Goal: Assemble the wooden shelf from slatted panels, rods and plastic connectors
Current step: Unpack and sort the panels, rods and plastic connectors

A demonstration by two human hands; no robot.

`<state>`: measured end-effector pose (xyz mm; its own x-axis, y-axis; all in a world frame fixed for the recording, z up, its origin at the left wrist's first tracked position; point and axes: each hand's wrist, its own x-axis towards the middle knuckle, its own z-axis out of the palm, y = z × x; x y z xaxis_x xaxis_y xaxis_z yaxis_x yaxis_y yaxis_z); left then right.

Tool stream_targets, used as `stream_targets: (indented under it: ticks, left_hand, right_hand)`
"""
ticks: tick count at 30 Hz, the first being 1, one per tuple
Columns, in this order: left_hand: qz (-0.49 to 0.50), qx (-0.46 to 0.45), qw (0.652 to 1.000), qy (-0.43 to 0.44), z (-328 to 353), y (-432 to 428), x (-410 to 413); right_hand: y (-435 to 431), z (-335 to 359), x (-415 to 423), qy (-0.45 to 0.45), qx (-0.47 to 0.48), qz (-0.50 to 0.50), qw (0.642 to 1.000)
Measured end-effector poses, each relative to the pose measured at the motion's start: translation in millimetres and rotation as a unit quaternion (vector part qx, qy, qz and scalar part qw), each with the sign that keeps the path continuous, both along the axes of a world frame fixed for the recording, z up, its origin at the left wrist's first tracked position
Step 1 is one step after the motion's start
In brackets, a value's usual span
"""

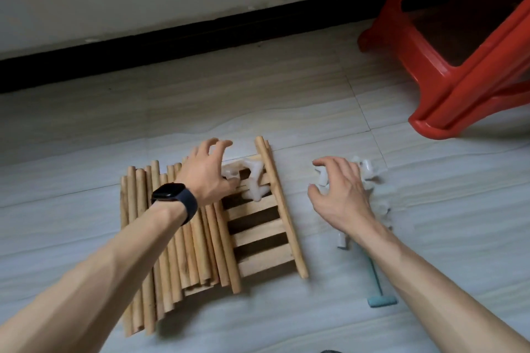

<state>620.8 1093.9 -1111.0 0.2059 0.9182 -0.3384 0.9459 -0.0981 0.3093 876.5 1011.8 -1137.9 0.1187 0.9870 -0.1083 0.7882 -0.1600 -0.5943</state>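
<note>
Right grip (341, 195) curls round loose connectors (368, 169) on the floor (258, 94), beyond the mallet (374, 278). Rods (172, 238) lie heaped across the panel's (258, 233) left half. Left grip (205, 178) hangs clawed over connectors on the panel's far end; whether it holds one cannot be determined. Pick one connector at a time, sockets clear, before seating a rod.

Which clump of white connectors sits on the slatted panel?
The clump by the left hand, resting on the panel; the other clump lies on the floor under the right hand.
</note>
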Motion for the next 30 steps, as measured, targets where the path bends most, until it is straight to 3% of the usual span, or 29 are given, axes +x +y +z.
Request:
stream_targets:
  ticks: [4, 11, 20, 27, 30]
  left_hand:
    - [-0.090, -0.050, 0.987, 0.127, -6, -1, -16]
    - [-0.143, -0.007, 0.980, 0.141, -26, -9, -16]
    - [-0.098, 0.032, 0.993, 0.065, -40, -16, -23]
    - [-0.091, 0.041, 0.994, 0.044, -42, -19, -24]
    - [-0.084, 0.037, 0.995, 0.041, -40, -20, -24]
  right_hand:
    - [23, 12, -52, -0.033, 0.008, 0.126, 0.991]
    - [40, -9, -103, -0.173, -0.082, 0.222, 0.956]
    - [44, -8, -107, -0.137, -0.052, 0.182, 0.972]
    - [36, -13, -120, -0.149, -0.029, 0.168, 0.974]
    - [35, -18, -119, -0.110, -0.039, 0.152, 0.982]
